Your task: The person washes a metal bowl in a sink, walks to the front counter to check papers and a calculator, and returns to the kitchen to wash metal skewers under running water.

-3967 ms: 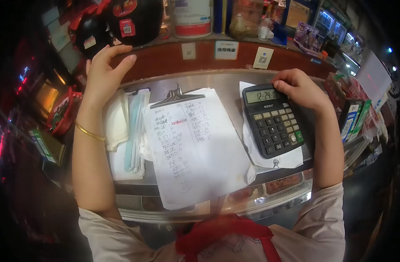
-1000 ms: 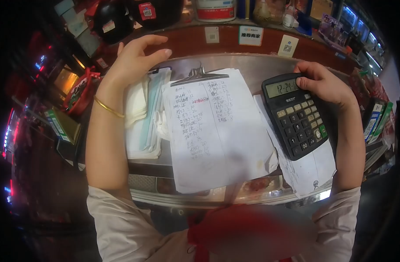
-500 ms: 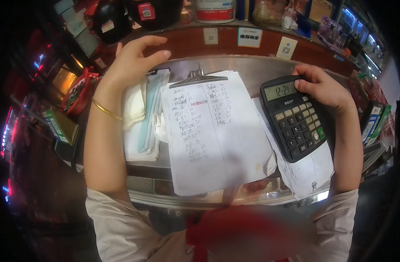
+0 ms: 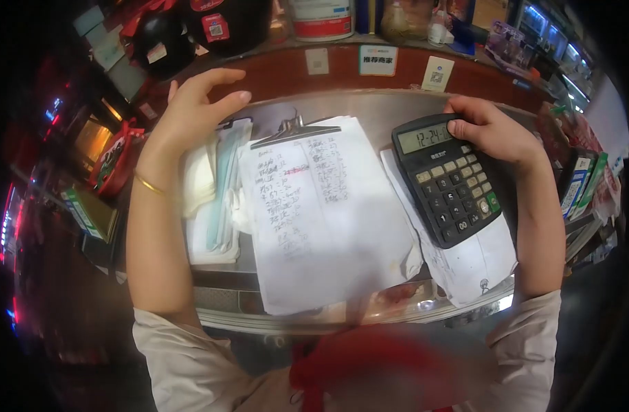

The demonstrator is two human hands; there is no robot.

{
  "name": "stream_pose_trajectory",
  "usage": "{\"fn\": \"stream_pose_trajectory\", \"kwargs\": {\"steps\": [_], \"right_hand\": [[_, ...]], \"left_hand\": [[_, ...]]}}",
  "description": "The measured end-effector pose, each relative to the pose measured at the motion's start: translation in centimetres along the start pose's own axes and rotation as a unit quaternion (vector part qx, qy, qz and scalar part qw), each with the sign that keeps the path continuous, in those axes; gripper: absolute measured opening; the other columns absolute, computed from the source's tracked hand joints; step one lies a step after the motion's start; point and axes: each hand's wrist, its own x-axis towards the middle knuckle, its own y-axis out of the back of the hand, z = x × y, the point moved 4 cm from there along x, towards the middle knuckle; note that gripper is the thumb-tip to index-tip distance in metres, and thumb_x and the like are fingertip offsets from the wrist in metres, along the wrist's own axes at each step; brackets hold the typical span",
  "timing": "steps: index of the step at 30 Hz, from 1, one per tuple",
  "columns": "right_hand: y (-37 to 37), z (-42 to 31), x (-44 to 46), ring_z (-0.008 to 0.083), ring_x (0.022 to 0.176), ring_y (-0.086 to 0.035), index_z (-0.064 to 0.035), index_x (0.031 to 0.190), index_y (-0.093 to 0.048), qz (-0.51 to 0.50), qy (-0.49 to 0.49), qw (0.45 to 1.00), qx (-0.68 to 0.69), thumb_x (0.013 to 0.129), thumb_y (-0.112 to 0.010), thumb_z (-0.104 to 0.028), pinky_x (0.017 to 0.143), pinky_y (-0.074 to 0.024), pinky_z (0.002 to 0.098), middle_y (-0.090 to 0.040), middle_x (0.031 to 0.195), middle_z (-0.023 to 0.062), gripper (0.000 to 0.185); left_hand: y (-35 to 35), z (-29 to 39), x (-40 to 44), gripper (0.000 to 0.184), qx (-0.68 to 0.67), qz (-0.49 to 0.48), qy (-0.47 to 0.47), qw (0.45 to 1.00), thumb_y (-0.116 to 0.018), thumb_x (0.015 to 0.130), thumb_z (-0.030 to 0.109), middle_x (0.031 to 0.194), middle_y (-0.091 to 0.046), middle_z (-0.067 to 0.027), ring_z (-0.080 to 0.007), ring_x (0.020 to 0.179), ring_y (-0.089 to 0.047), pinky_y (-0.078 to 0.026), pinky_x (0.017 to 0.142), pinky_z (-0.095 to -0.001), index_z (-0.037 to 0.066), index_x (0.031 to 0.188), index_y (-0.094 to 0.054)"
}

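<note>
A black calculator (image 4: 450, 196) is gripped at its upper right corner by my right hand (image 4: 491, 130), with the thumb over the edge of its display. The display reads "12-24" and then goes under the thumb. Beneath the calculator lie loose paper sheets (image 4: 474, 269). To its left is a clipboard whose metal clip (image 4: 297, 130) holds white sheets (image 4: 342, 240) with handwritten lists. My left hand (image 4: 203, 99) hovers above the clipboard's upper left side, fingers apart and nothing in them. Near that wrist are a stack of paper slips (image 4: 199, 182) and a pale blue pad (image 4: 221, 199).
A raised ledge (image 4: 273, 72) runs along the back, carrying stickers, a white and red bucket (image 4: 321, 19), dark round containers (image 4: 228, 24) and bottles. Green and white boxes (image 4: 581, 182) stand at the right. A green box (image 4: 87, 213) and a red basket (image 4: 115, 165) are at the left.
The whole view has shifted a little, so most things on the counter appear farther left. My right hand keeps its grip on the calculator, and my left hand stays raised and open.
</note>
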Motion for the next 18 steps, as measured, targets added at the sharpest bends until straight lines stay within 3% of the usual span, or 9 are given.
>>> {"fn": "stream_pose_trajectory", "kwargs": {"steps": [1, 2, 5, 6, 9, 18], "right_hand": [[0.3, 0.2, 0.0, 0.0115, 0.081, -0.052, 0.0003, 0.098, -0.053, 0.032, 0.012, 0.999, -0.026, 0.087, -0.054, -0.016, 0.074, -0.0422, 0.0262, -0.058, 0.085, 0.0044, 0.020], [0.5, 0.5, 0.1, 0.0125, 0.080, -0.053, 0.0009, 0.097, -0.053, 0.064, 0.023, 0.996, -0.052, 0.087, -0.054, -0.017, 0.073, -0.0424, 0.0271, -0.058, 0.083, 0.0055, 0.020], [1.1, 0.2, -0.1, 0.0154, 0.079, -0.054, 0.0021, 0.096, -0.053, 0.114, 0.018, 0.990, -0.077, 0.086, -0.054, -0.017, 0.072, -0.0428, 0.0293, -0.058, 0.081, 0.0089, 0.021], [1.3, 0.0, -0.2, 0.0163, 0.078, -0.054, 0.0023, 0.096, -0.053, 0.123, 0.011, 0.989, -0.076, 0.086, -0.054, -0.016, 0.071, -0.0429, 0.0300, -0.058, 0.081, 0.0102, 0.021], [1.2, 0.1, 0.0, 0.0094, 0.083, -0.048, 0.0006, 0.101, -0.049, 0.113, -0.023, 0.987, -0.107, 0.087, -0.054, -0.013, 0.075, -0.0411, 0.0244, -0.054, 0.085, 0.0033, 0.020], [1.4, 0.3, 0.4, 0.0094, 0.080, -0.049, 0.0010, 0.099, -0.050, 0.113, -0.008, 0.987, -0.115, 0.087, -0.053, -0.011, 0.072, -0.0413, 0.0251, -0.053, 0.082, 0.0043, 0.018]], "left_hand": [[-0.1, -0.3, 0.1, 0.045, -0.002, 0.003, -0.006, 1.000, -0.060, 0.079, 0.041, 0.106, -0.062, -0.0016, -0.0140, 0.072, -0.052, -0.004, 0.107, -0.0463, 0.014, 0.116, -0.058], [-0.1, 0.0, 0.0, 0.045, -0.023, -0.001, 0.004, 1.000, -0.060, 0.079, 0.040, 0.107, -0.062, -0.0016, -0.0141, 0.073, -0.053, -0.004, 0.107, -0.0463, 0.014, 0.116, -0.057], [0.2, 1.4, -0.2, 0.038, 0.012, -0.015, 0.026, 0.999, -0.061, 0.083, 0.025, 0.117, -0.058, -0.0056, -0.0181, 0.117, -0.046, -0.001, 0.108, -0.0430, 0.008, 0.117, -0.056], [0.2, 1.5, -0.3, 0.038, 0.013, -0.017, 0.027, 0.999, -0.061, 0.083, 0.025, 0.118, -0.057, -0.0053, -0.0182, 0.117, -0.046, 0.001, 0.108, -0.0439, 0.008, 0.117, -0.056], [0.3, 1.5, -0.3, 0.038, 0.017, -0.022, 0.029, 0.999, -0.061, 0.083, 0.026, 0.118, -0.057, -0.0046, -0.0182, 0.118, -0.045, 0.004, 0.108, -0.0458, 0.010, 0.117, -0.056], [0.4, 1.5, -0.4, 0.038, 0.030, -0.021, 0.025, 0.999, -0.059, 0.084, 0.029, 0.117, -0.058, -0.0047, -0.0184, 0.119, -0.045, 0.005, 0.107, -0.0473, 0.012, 0.117, -0.056]]}}
